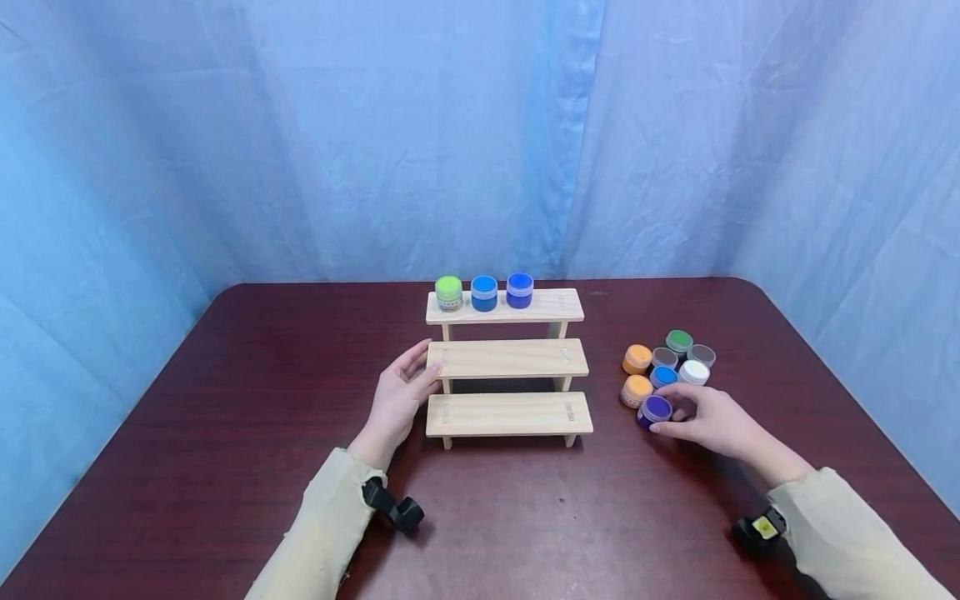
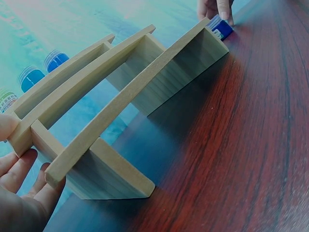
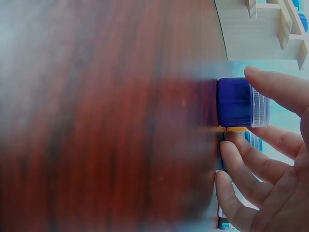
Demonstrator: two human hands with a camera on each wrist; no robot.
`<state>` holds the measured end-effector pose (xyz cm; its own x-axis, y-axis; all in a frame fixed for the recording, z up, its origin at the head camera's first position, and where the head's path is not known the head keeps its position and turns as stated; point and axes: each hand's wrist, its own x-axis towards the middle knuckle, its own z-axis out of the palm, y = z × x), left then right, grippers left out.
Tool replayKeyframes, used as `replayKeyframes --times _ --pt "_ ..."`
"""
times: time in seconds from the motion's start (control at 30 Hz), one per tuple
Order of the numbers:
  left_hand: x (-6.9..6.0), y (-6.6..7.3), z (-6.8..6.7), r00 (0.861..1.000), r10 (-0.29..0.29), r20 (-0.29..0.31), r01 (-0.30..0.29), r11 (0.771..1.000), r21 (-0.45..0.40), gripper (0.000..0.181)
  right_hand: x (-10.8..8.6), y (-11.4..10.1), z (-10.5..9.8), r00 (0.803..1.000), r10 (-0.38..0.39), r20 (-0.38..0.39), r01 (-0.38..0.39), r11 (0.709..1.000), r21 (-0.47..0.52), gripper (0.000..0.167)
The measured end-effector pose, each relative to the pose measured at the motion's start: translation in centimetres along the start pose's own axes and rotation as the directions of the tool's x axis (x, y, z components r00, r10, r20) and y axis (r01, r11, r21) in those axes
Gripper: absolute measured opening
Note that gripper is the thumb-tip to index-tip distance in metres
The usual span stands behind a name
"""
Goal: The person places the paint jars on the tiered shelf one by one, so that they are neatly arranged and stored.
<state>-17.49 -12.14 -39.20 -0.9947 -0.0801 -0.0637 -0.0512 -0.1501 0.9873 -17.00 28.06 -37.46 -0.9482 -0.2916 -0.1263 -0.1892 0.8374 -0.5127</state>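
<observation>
A three-tier wooden rack [image 1: 508, 358] stands mid-table; my left hand [image 1: 397, 398] grips the left end of its middle shelf, thumb on top, as the left wrist view also shows the hand [image 2: 21, 193] there. On the top shelf sit a light green jar [image 1: 449, 293], a blue jar [image 1: 483, 293] and a dark blue jar [image 1: 519, 291]. To the right, my right hand [image 1: 712, 423] pinches a purple jar [image 1: 655, 412] between thumb and fingers; in the right wrist view this jar [image 3: 235, 102] stands upright on the table.
Behind the purple jar cluster several others: two orange jars [image 1: 637, 358], a blue one [image 1: 663, 377], a white one [image 1: 694, 372], a dark green one [image 1: 679, 340] and two with grey-looking lids [image 1: 702, 356]. Blue curtains [image 1: 420, 142] hang behind the dark red table [image 1: 495, 517].
</observation>
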Motion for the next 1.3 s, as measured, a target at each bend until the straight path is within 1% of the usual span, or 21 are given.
replayKeyframes --times 0.27,0.47,0.73,0.83,1.03,1.17,1.3 --pt "0.0 -0.1 0.0 1.000 0.003 -0.004 -0.003 1.000 0.014 0.053 0.0 -0.4 0.3 0.999 -0.018 -0.029 0.018 1.000 -0.004 0.052" --pt "-0.1 -0.1 -0.1 1.000 0.003 0.004 -0.003 1.000 0.012 0.054 0.0 -0.5 0.4 1.000 -0.001 -0.031 0.001 1.000 0.001 0.051" --pt "0.0 -0.2 -0.1 1.000 -0.004 0.008 0.004 1.000 0.011 0.053 0.0 -0.5 0.3 0.999 -0.008 -0.042 0.008 1.000 -0.002 0.047" --pt "0.0 -0.3 -0.1 1.000 0.002 0.011 -0.002 1.000 0.015 0.054 0.0 -0.4 0.1 0.999 -0.019 -0.044 0.019 1.000 -0.005 0.046" --pt "0.0 -0.2 -0.1 1.000 0.006 0.008 -0.006 1.000 0.014 0.053 -0.2 -0.3 -0.3 0.999 -0.012 -0.038 0.012 1.000 -0.001 0.048" --pt "0.0 -0.2 -0.1 1.000 0.006 0.009 -0.006 1.000 0.013 0.053 -0.4 0.0 -0.6 0.998 -0.005 -0.057 0.006 1.000 0.004 0.049" --pt "0.0 -0.1 -0.1 1.000 0.001 0.010 -0.001 1.000 0.010 0.053 -0.8 0.2 -1.1 0.996 0.000 -0.091 0.001 1.000 0.007 0.048"
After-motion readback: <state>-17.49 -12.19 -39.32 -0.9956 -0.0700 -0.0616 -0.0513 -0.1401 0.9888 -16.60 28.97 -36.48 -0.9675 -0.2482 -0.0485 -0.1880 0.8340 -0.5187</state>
